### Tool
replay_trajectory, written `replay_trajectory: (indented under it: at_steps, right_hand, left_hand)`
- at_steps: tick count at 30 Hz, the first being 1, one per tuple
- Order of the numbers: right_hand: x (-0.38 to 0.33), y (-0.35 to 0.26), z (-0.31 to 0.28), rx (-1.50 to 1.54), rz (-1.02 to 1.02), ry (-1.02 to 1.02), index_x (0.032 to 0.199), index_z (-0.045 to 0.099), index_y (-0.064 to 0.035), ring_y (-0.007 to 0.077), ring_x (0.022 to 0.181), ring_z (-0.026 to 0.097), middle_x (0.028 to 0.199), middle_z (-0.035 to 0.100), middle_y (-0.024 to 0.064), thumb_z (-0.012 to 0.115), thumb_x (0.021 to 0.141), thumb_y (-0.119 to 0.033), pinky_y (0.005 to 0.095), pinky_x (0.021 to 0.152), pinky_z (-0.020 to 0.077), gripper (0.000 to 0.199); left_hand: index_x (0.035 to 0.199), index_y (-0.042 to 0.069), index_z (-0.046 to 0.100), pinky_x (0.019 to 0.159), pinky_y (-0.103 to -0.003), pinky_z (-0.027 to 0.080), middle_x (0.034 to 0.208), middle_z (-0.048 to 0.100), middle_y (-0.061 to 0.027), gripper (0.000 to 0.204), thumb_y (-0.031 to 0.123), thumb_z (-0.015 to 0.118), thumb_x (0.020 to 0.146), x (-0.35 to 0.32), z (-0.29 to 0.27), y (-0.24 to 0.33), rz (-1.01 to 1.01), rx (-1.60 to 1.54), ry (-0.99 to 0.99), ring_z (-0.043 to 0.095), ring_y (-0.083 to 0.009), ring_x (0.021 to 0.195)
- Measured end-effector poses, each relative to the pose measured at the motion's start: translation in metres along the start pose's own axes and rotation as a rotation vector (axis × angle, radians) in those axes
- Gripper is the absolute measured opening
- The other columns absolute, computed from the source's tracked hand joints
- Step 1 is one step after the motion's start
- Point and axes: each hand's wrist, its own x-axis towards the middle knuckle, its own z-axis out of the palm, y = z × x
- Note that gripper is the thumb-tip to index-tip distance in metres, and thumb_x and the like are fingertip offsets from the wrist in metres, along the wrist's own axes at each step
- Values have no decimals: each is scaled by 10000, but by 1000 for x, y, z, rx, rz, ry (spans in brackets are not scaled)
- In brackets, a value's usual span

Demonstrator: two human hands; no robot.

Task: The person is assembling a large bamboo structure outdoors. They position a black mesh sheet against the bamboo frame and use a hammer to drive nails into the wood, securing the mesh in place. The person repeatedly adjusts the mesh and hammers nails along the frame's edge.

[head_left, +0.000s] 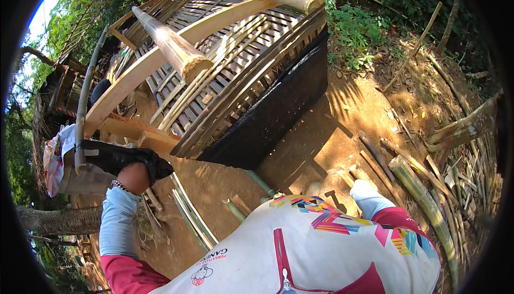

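Observation:
My left hand (134, 178), with a beaded bracelet at the wrist, is raised at the left beside a wooden frame. Black material (126, 157) covers its fingers; I cannot tell whether this is a glove or a cloth. Just beyond it, a grey-brown cloth or bag (88, 179) and some white and pink material hang by a thin upright pole (83, 101). On the right, my arm in a light blue sleeve (368, 198) hangs low, its hand hidden from sight. A dark, tool-like shape (335, 200) shows on the ground near that arm, too unclear to name.
Ahead stands a slatted bamboo platform (187, 104) with dark sheeting (278, 106) along its side. A thick bamboo pole (171, 45) projects over a curved-looking timber beam (126, 93). Cut bamboo (423, 208) lies at right, split strips (193, 213) at left, and a green pole (261, 182) below the platform.

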Motion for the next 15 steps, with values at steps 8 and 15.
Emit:
replay_trajectory:
  at_steps: [8,15]
  right_hand:
    - [6,28,-1,12,-11,-20,925,732,-31,373,915,679,938,694,236,656,777,-237,439,821,530,265]
    - [9,36,9,26,-28,-69,928,731,-30,372,916,680,939,693,239,654,778,-231,440,819,531,263]
  left_hand:
    - [965,8,648,783,-484,514,912,662,-255,254,245,613,882,31,17,-30,56,-216,259,633,-442,869]
    - [811,39,654,660,-452,539,819,667,-203,299,333,642,867,42,50,-49,-115,144,299,663,-371,737]
